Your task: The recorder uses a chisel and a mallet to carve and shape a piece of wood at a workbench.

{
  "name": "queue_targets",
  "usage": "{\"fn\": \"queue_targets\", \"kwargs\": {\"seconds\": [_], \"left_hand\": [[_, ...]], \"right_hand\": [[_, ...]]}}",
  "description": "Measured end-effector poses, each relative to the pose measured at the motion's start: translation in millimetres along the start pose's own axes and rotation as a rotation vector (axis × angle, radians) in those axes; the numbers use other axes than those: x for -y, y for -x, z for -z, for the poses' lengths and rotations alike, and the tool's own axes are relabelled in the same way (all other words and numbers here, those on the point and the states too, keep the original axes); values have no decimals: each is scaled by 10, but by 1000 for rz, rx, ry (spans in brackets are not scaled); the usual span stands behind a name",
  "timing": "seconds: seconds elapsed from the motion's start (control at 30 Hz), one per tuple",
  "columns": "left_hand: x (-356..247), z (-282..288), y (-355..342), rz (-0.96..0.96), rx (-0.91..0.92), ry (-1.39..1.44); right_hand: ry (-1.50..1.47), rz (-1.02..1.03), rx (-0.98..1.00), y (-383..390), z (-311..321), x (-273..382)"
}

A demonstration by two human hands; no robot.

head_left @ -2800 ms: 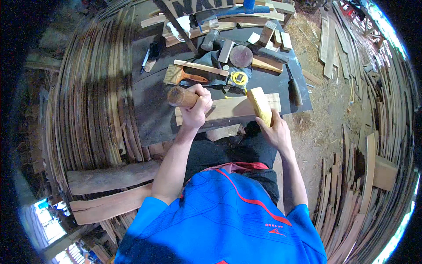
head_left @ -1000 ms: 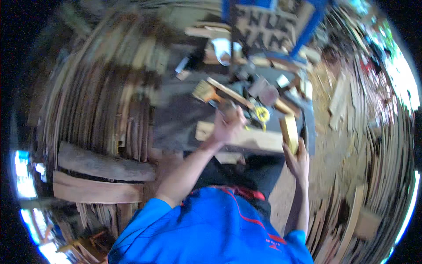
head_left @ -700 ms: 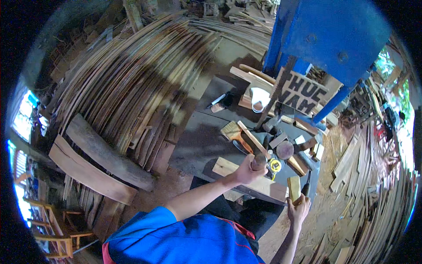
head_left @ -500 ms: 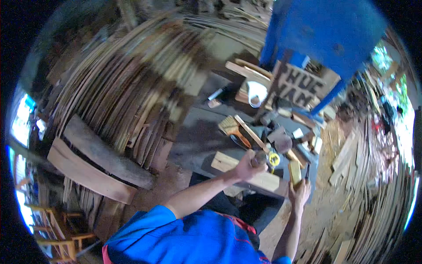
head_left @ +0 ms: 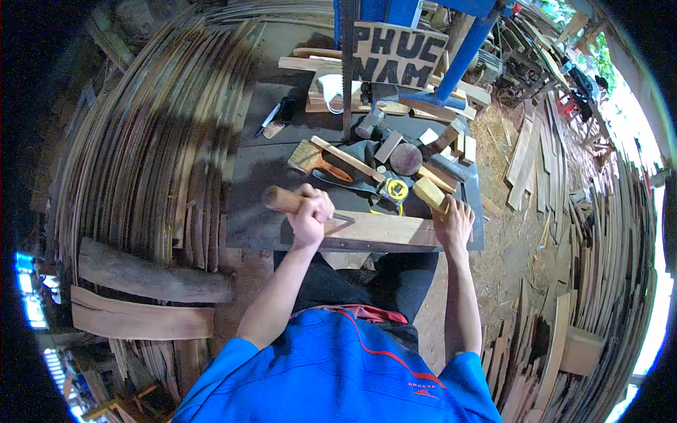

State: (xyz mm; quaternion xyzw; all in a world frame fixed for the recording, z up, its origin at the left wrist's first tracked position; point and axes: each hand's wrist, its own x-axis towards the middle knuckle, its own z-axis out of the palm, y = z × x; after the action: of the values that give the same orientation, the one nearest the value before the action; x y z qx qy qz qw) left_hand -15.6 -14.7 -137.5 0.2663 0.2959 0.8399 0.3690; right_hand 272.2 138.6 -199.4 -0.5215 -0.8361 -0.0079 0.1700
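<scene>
My left hand (head_left: 312, 217) is closed around the wooden handle (head_left: 281, 199) of a chisel, its metal blade (head_left: 344, 218) lying low over the left part of a pale board (head_left: 384, 230) along the bench's near edge. My right hand (head_left: 455, 224) grips a yellowish wooden block (head_left: 428, 192) above that board's right end. Just beyond the board are a yellow tape measure (head_left: 395, 189), a paintbrush (head_left: 307, 156) and a wooden strip (head_left: 343, 156). A round dark wooden piece (head_left: 405, 158) lies among them.
The dark bench (head_left: 251, 169) also holds small blocks (head_left: 461, 146), a marker (head_left: 269, 121) and a white mask (head_left: 331, 92). An upright saw blade and blue machine (head_left: 468, 39) stand behind. Stacked boards (head_left: 148, 141) line the left; loose planks (head_left: 529, 148) lie at the right.
My view has swung back from the leftward tilt to face the bench squarely. The chisel has turned more horizontal over the board. Both hands still hold the same things.
</scene>
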Motion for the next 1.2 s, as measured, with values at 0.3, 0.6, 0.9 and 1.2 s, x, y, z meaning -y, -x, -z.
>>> {"fn": "queue_targets", "kwargs": {"seconds": [0.3, 0.6, 0.9, 1.2], "left_hand": [[-695, 319, -310, -128, -204, -71], [-1278, 803, 2, -210, -369, -172], [-1474, 1119, 311, -211, -467, -258], [-1437, 1461, 389, -162, -349, -242]], "right_hand": [[-404, 377, 246, 273, 333, 507], [-377, 407, 404, 161, 136, 621], [-344, 531, 212, -347, -13, 1516], [-277, 554, 220, -742, -463, 1667]]}}
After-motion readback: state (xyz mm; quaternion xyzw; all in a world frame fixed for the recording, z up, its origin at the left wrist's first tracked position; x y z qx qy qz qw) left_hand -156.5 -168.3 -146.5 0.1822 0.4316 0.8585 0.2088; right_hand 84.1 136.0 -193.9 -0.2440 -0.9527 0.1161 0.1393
